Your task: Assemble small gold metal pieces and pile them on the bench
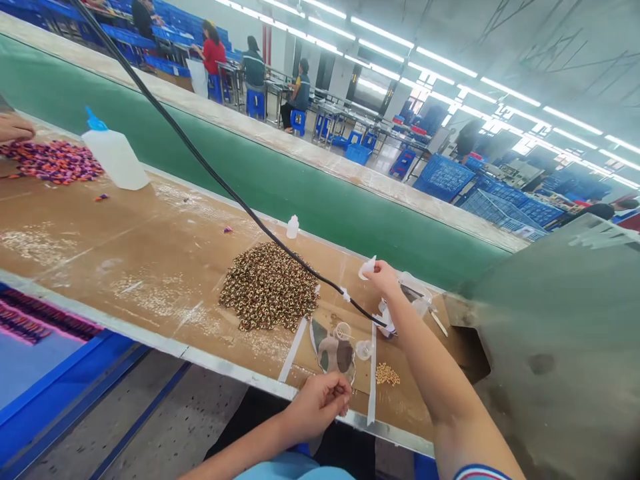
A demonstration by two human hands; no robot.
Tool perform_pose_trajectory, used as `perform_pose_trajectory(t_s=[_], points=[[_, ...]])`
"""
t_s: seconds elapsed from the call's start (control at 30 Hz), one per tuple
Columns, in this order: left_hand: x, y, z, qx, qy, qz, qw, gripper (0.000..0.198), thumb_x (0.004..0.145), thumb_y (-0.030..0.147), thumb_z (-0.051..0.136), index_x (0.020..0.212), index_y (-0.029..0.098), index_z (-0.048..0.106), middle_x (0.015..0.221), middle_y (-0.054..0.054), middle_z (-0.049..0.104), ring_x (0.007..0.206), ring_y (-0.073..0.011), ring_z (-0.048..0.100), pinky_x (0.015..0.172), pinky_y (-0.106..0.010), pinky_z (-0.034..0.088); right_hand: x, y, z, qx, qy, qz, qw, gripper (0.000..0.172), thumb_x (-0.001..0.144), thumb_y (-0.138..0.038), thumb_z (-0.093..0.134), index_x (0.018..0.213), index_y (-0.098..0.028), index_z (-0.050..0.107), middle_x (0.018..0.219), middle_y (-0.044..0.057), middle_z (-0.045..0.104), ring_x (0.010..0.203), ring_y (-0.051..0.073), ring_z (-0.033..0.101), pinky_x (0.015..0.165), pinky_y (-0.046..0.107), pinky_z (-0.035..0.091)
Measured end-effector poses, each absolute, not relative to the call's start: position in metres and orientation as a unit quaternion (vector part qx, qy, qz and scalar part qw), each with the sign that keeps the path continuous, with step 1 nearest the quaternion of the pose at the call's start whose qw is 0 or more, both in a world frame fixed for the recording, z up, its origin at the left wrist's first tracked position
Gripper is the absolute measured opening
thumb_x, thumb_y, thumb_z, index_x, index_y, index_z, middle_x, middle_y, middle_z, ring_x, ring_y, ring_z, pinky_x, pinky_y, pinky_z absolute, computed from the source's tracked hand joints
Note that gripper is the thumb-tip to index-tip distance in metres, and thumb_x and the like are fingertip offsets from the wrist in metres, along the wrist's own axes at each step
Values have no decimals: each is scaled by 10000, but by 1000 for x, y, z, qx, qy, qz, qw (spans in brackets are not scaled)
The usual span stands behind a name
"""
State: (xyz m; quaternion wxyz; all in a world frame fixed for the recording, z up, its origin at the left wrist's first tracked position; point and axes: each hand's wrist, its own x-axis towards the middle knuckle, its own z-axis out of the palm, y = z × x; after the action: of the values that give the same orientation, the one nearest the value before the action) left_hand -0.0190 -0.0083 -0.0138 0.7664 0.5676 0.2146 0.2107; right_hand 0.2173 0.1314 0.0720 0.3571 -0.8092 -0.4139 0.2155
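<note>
On a brown cardboard-topped bench (pixel 90 247) — the right hand (pixel 383 279) raised, thumb and fingers pinching a small translucent plastic piece (pixel 367 268) above a taped-off patch (pixel 305 360) with clear plastic bits (pixel 364 349). The left hand (pixel 315 405) curls closed at the bench's front edge, whatever it holds hidden. Just beyond lies a mottled brown bead heap (pixel 267 287), a black cable (pixel 215 175) along its far edge — another person's hand (pixel 15 127) lies well off beside a purple-and-orange heap (pixel 53 162).
</note>
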Motion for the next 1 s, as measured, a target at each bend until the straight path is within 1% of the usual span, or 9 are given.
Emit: perform_pose_trajectory(t_s=[0.1, 0.23, 0.4, 0.53, 0.63, 0.73, 0.83, 0.9, 1.0], points=[[-19, -8, -13, 585, 215, 212, 753, 208, 807, 352, 528, 784, 145, 513, 649, -2, 515, 613, -110, 503, 623, -239, 426, 226, 148, 60, -827, -403, 205, 333, 253, 859, -330, 553, 1023, -139, 575, 993, 42, 612, 841, 133, 598, 746, 324, 512], [-20, -7, -13, 612, 209, 215, 732, 197, 817, 340, 510, 778, 147, 520, 667, -13, 529, 625, -115, 505, 623, -237, 428, 237, 158, 52, -848, -382, 201, 308, 316, 873, -357, 527, 1120, -159, 543, 1114, 61, 571, 943, 165, 579, 802, 367, 503], [-20, -7, -13, 604, 211, 213, 738, 223, 810, 369, 528, 777, 149, 514, 659, -7, 521, 616, -113, 507, 613, -235, 429, 242, 160, 52, -864, -356, 202, 294, 340, 872, -364, 528, 1141, -157, 532, 1136, 64, 561, 971, 179, 572, 820, 385, 497], [-19, -7, -11, 582, 224, 207, 754, 267, 804, 413, 544, 782, 147, 520, 650, -2, 528, 613, -111, 522, 620, -239, 441, 239, 155, 65, -856, -360, 174, 327, 333, 872, -362, 527, 1133, -156, 535, 1126, 62, 564, 964, 176, 574, 818, 384, 496], [-19, -6, -9, 570, 231, 202, 762, 291, 799, 435, 554, 789, 145, 523, 634, 1, 537, 607, -107, 528, 622, -242, 448, 234, 137, 83, -843, -369, 132, 369, 272, 802, -313, 609, 1027, -162, 584, 1042, 71, 609, 923, 169, 581, 832, 357, 477], [-20, -6, -6, 572, 233, 203, 760, 299, 788, 438, 573, 795, 142, 529, 643, -2, 549, 616, -107, 544, 630, -247, 457, 225, 92, 97, -816, -389, 114, 413, 273, 710, -305, 648, 939, -164, 603, 893, 50, 650, 801, 153, 601, 768, 304, 480], [-20, -5, -3, 573, 228, 201, 761, 296, 778, 427, 594, 813, 138, 541, 678, -11, 567, 634, -108, 562, 646, -257, 473, 216, 21, 97, -774, -415, 125, 462, 272, 711, -415, 613, 833, -173, 604, 745, 18, 646, 650, 125, 586, 647, 270, 479], [-20, -5, -3, 566, 230, 198, 767, 299, 765, 423, 612, 826, 138, 546, 697, -13, 577, 644, -110, 575, 653, -262, 484, 211, -31, 86, -765, -396, 150, 485, 348, 683, -516, 618, 770, -180, 590, 646, -4, 618, 553, 109, 555, 577, 253, 465], [-20, -5, -3, 557, 240, 189, 772, 306, 746, 415, 635, 842, 138, 548, 720, -18, 596, 658, -111, 591, 670, -269, 498, 202, -97, 60, -793, -328, 184, 479, 471, 634, -642, 599, 736, -184, 575, 615, 0, 603, 510, 109, 541, 515, 244, 451]])
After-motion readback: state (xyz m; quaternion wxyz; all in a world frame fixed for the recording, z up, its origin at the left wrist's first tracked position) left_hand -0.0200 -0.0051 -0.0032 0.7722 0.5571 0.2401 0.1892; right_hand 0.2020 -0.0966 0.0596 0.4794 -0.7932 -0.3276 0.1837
